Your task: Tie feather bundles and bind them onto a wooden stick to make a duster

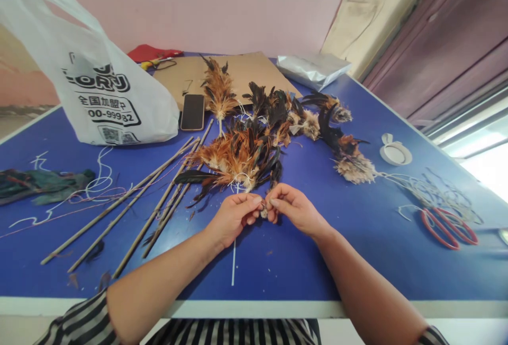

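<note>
My left hand and my right hand meet near the table's front middle, fingers pinched together. Between them is a small bunch of feathers, pale and fluffy at the base; a dark feather tip seems to rise behind my right fingers. My fingertips hide most of the bunch. Just beyond my hands lies a bigger feather bundle, orange-brown and black, bound with white string at its base. A white stick runs toward me from under my left hand.
Several thin sticks lie to the left, near loose string and a white plastic bag. More feather bunches, a phone and cardboard are behind. Red-handled scissors and a tape roll lie right.
</note>
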`<state>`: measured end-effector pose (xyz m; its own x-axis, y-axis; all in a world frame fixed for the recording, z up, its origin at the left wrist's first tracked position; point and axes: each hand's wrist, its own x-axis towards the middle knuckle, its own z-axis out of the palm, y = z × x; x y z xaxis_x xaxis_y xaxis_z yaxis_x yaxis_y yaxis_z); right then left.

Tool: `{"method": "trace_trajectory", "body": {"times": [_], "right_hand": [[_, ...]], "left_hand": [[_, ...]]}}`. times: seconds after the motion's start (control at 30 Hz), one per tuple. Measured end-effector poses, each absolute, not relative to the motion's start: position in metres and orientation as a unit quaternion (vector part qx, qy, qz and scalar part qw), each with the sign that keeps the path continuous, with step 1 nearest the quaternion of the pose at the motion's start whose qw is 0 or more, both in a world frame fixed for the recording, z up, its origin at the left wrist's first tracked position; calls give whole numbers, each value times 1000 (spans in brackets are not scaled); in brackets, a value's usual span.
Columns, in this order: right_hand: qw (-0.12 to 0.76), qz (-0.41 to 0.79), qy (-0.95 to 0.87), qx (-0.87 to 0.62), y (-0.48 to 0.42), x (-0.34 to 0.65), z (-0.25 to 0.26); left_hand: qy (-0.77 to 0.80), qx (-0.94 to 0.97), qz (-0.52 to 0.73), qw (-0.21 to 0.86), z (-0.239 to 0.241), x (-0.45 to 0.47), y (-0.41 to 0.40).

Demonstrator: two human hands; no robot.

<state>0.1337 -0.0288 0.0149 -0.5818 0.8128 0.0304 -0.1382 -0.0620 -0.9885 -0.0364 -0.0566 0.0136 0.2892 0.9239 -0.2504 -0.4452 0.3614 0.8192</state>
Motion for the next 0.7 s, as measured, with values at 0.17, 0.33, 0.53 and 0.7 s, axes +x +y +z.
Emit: {"method": "trace_trajectory", "body": {"times": [0.17,0.33,0.53,0.7], "right_hand": [[376,682,-558,-287,-28,135,14],[384,688,-544,-290,-29,130,12],[370,635,-598,-320,-30,127,9],[348,612,-625,-337,-30,129,12]], "left_hand": [[314,253,463,789,12,-39,-54],[267,201,447,830,8,-41,-51],[270,272,439,813,8,-40,-48],[307,315,446,780,10,-41,-50]]}}
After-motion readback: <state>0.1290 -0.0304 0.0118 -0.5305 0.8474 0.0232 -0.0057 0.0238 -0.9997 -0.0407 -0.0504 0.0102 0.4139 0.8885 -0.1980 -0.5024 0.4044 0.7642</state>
